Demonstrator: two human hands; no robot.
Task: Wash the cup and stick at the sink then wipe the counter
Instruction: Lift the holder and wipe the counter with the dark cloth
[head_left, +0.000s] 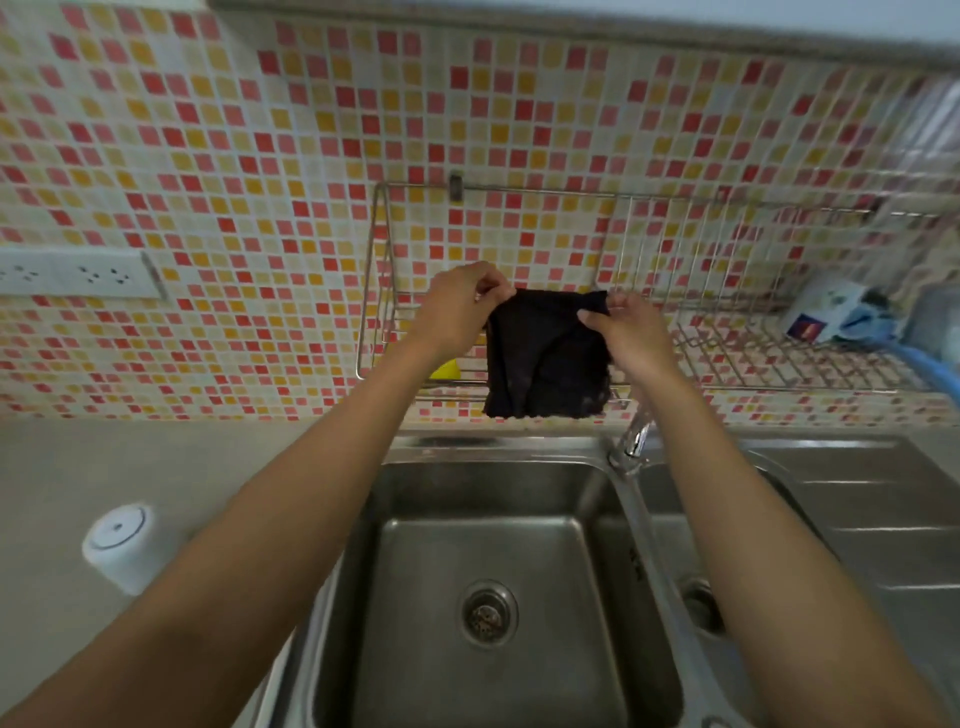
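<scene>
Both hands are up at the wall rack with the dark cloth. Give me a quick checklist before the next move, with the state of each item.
1. Left hand pinching a top corner of the dark cloth: ok.
2. Right hand pinching the other top corner: ok.
3. Cloth hanging flat in front of the wire rack, over its front rail or just held there: cannot tell.
4. Left sink basin free of cup and stick: ok, only the drain shows.
5. Tap shut off: ok, no stream visible.
6. Counter wiped: cannot tell; a white container stands on it.
</scene>
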